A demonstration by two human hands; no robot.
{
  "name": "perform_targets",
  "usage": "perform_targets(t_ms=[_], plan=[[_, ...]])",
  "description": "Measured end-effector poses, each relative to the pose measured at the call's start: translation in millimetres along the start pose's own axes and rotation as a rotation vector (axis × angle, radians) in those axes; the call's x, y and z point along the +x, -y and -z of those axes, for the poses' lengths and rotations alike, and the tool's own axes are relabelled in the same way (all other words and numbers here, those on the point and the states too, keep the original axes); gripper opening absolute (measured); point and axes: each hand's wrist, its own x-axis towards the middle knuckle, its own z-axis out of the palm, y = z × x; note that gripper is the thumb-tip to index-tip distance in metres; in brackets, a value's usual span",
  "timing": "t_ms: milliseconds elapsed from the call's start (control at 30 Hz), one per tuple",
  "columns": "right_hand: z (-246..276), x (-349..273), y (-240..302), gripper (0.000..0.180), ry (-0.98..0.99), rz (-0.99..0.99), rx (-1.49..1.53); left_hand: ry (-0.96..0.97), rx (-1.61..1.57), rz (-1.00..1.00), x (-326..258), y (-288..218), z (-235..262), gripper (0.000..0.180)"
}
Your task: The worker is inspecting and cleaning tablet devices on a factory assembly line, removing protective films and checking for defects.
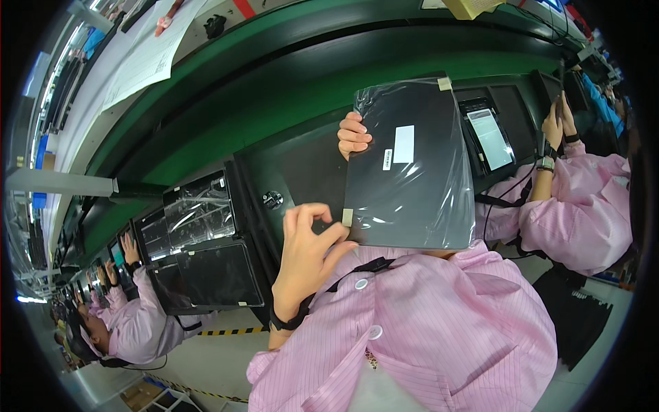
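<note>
A flat dark tablet-like panel (419, 199) is held up in front of me, wrapped in clear film with two white labels and pale tape tabs at two corners. The fingers of my right hand (353, 136) curl round its left edge from behind; the panel hides the rest of that hand and its arm. At the panel's lower left corner, beside a tape tab (347, 218), is my left hand (309, 244), thumb and index finger bent together in a pinch. Whatever lies between those fingertips is too small to make out. A black band circles my left wrist.
Film-covered dark panels (199, 213) lie in trays (263, 302) to the left. A small round metallic item (272, 200) sits on the dark mat (302, 165). Right of my panel is a device with a lit screen (491, 137). Co-workers in pink sit on both sides.
</note>
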Motion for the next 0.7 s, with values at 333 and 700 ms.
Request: perform_targets(t_ms=[333,700], plan=[[-132.8,36.2,-61.0,0.051,-1.102,0.260,-0.682,-0.204,-0.510,-0.234,23.8,-10.7,3.5,0.072],[-107.0,11.1,-78.1,0.029,-1.435,0.297,-0.797,-0.386,-0.697,-0.130,15.2,-34.7,26.8,0.058]])
